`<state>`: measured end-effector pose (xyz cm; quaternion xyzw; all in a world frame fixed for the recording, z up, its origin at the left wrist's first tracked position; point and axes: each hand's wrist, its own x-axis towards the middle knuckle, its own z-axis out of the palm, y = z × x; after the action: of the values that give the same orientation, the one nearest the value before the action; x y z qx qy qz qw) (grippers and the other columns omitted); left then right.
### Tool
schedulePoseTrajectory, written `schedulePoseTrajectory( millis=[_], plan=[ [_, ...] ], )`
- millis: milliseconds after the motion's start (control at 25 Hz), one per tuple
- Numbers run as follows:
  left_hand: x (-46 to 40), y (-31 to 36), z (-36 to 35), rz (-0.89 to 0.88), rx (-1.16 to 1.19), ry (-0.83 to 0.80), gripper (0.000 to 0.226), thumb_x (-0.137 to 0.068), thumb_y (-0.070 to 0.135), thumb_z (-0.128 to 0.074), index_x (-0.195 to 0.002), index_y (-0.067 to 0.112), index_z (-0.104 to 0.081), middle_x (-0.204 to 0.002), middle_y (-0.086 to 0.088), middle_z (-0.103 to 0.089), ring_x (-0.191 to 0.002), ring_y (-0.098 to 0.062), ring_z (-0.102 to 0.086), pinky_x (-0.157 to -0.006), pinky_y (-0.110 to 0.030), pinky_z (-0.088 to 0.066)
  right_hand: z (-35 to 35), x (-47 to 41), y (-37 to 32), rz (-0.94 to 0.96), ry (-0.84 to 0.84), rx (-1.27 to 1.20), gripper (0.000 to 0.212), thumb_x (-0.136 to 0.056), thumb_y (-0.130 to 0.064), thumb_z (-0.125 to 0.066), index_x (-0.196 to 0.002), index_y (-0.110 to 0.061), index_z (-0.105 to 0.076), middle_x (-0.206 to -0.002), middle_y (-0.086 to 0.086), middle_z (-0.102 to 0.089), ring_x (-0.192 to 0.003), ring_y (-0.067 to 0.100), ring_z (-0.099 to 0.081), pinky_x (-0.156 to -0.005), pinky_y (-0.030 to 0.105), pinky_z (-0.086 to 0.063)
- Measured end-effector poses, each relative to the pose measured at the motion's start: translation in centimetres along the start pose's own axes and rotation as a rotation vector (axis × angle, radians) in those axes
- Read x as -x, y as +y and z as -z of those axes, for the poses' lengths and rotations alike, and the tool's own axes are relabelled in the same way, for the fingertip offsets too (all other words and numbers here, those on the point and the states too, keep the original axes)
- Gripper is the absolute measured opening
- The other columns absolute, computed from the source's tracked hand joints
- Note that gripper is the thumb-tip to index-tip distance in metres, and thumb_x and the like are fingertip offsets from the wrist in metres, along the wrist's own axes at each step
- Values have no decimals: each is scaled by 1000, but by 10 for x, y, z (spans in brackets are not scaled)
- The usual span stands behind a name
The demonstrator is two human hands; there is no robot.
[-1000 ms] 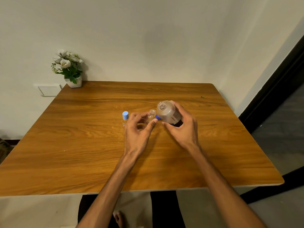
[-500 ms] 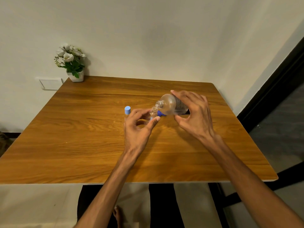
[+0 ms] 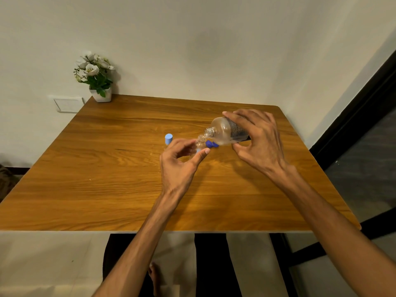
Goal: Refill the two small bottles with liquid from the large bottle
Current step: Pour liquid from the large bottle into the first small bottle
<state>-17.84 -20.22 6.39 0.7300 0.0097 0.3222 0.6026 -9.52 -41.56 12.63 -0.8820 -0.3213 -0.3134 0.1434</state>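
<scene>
My right hand (image 3: 258, 142) grips the large clear bottle (image 3: 225, 132), which is uncapped and tipped to the left, its mouth right over the neck of a small open bottle (image 3: 200, 141). My left hand (image 3: 182, 162) holds that small bottle between thumb and fingers; most of its body is hidden by the fingers. A second small bottle with a light blue cap (image 3: 168, 139) stands just left of my left hand. Dark blue caps (image 3: 211, 144) lie on the table under the large bottle.
The wooden table (image 3: 107, 179) is against a white wall. A white pot of flowers (image 3: 96, 78) sits at its far left corner. A wall socket plate (image 3: 67, 103) is left of the table. My legs show under the near edge.
My right hand has tipped the large bottle further over, bringing its mouth down to the small bottle's neck. My left hand has kept its hold.
</scene>
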Motion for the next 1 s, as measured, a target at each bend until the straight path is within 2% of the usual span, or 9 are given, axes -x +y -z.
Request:
schedulePoseTrajectory(
  millis=[120,440,680,1000],
  plan=[
    [0,0,0,-13,-6,-4,38,-78,26,-91,-110,10,-79,-103,-3,-75,-92,-8,-70,-80,-17,-58,3,-3,0,12,-8,5,80,-74,-15,-86,-149,-21,-59,-139,11,-67,-130,31,-59,-109,46,-38],
    [2,0,-1,-16,-8,15,38,-77,28,-91,-109,11,-78,-101,-3,-75,-93,-10,-69,-83,-12,-53,7,-8,-3,47,-20,16,80,-73,-14,-86,-148,-21,-61,-138,12,-67,-131,34,-59,-108,52,-41],
    [2,3,-2,-16,11,26,36,-76,28,-91,-108,19,-77,-99,-3,-75,-91,-12,-70,-83,-15,-55,11,-11,-3,63,-13,32,79,-72,-14,-84,-148,-22,-61,-138,11,-67,-131,33,-59,-110,49,-39],
    [2,3,-3,-36,6,28,35,-77,27,-92,-107,18,-77,-97,-5,-75,-90,-11,-70,-83,-15,-54,15,-13,-3,85,-12,49,79,-73,-16,-82,-148,-23,-60,-139,10,-66,-132,32,-58,-110,46,-37]
  ],
)
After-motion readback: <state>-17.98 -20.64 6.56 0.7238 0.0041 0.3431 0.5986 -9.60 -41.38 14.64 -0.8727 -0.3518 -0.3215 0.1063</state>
